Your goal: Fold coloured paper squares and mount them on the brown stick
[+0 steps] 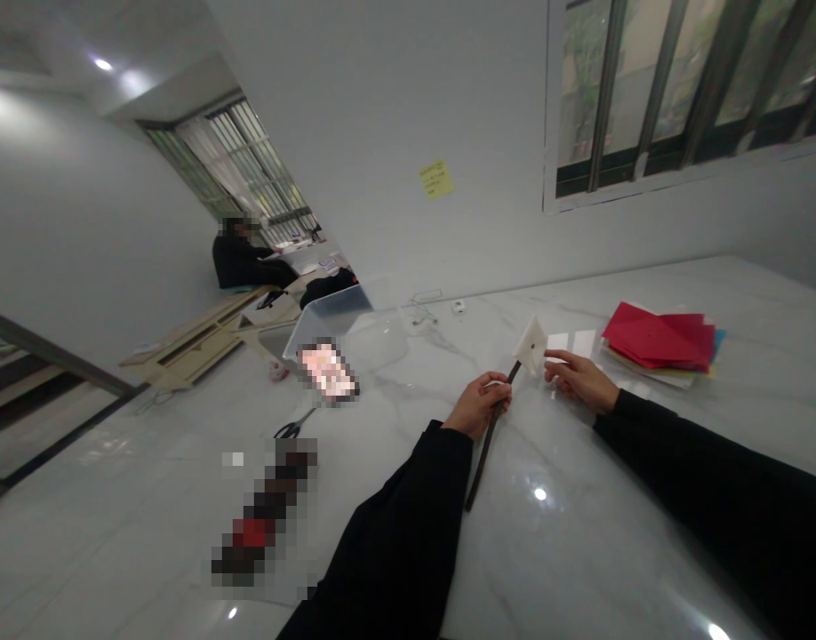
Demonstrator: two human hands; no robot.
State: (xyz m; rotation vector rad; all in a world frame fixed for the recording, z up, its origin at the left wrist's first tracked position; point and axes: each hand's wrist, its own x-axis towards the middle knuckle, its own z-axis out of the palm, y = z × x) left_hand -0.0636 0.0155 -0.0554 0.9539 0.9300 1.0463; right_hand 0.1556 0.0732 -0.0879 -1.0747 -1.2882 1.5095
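Left hand grips a dark stick tipped with white card; right hand open nearby (red paper beyond).

Cool, rather dim indoor light comes from the ceiling lamps and the barred window; the polished marble table throws back small white glare spots (the sharpest is the glare spot near the middle); the left hand and right hand cast only faint, soft shadows; wide-angle distortion tilts the walls and stretches the edges; a large pixelated patch and a smaller pixelated patch hide detail.
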